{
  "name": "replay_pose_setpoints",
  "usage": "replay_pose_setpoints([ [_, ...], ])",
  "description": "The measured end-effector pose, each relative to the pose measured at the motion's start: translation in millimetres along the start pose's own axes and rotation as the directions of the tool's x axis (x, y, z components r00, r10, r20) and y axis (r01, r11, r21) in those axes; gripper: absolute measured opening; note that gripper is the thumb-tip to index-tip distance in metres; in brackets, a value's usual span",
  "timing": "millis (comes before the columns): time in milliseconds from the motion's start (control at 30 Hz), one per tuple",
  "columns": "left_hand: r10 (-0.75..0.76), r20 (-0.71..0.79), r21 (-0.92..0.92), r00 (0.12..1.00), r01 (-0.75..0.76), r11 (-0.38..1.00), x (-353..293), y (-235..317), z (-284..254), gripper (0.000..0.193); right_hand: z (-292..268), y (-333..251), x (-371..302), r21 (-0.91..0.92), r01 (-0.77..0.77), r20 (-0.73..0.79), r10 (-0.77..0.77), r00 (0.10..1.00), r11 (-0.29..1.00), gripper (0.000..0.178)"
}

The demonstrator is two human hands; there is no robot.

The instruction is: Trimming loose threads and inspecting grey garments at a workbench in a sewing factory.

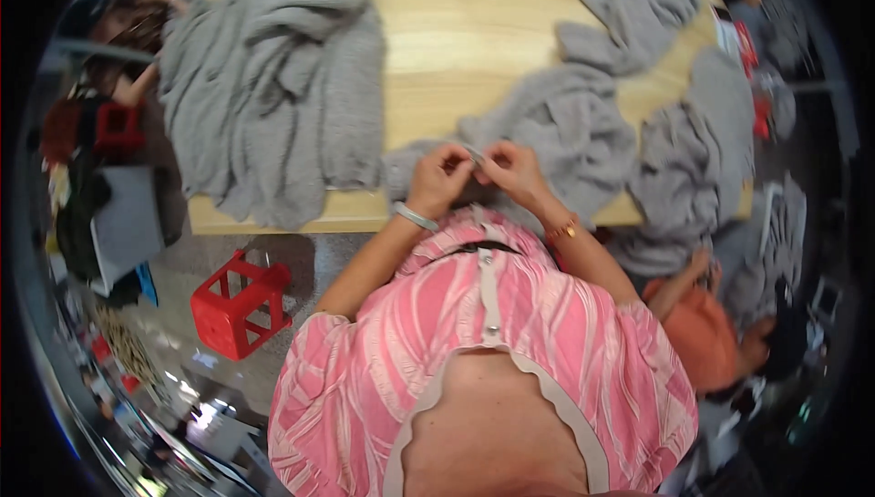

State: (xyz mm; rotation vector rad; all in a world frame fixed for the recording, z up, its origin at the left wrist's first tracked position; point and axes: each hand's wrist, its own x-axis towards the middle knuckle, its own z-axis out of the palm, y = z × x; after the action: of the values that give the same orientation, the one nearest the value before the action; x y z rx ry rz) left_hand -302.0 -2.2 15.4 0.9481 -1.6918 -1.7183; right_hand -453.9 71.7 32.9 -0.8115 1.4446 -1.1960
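Note:
In front of my chest, at the table's near edge, both hands meet with fingertips almost touching. My left hand point(437, 178) is closed in a pinch, and my right hand point(513, 171) pinches right beside it. Between the fingertips shows a small bit of grey knit, seemingly part of the grey knit garment point(570, 128) lying bunched behind and to the right of my hands. Its exact part is too small to make out. To the left, a large pile of grey knit garments point(283, 87) spreads over the table and nears its front edge.
More grey knit pieces point(629, 9) lie at the table's point(456, 32) far right, with another heap point(688, 155) at its right edge. A red plastic stool point(239, 305) stands on the floor at left. A person in orange point(697, 337) works at right; another person point(137, 41) sits far left.

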Motion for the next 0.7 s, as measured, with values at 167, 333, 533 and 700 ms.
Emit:
replay_pose_setpoints([
  [167,0.033,0.0,0.133,0.999,-0.033,0.991,0.6,13.3,7.6,0.009,-1.1,8.0,-4.5,-0.011,-0.057,-0.1,0.055,0.993,0.998,0.016],
  [333,0.111,0.004,0.155,0.994,-0.11,0.982,-6.8,-1.4,13.6,0.009,-4.6,5.2,-14.1,0.109,-0.098,-0.066,0.106,0.992,0.989,0.015],
  [533,0.085,0.148,0.138,0.985,-0.105,0.985,-10.1,-2.6,9.6,0.008,-11.5,5.4,-19.7,0.318,-0.25,0.025,0.256,0.966,0.914,0.014],
  [700,0.139,0.15,0.239,0.979,-0.172,0.956,-7.9,0.8,7.2,0.009,-7.0,6.9,-17.5,0.19,-0.187,-0.005,0.192,0.981,0.964,0.016],
])
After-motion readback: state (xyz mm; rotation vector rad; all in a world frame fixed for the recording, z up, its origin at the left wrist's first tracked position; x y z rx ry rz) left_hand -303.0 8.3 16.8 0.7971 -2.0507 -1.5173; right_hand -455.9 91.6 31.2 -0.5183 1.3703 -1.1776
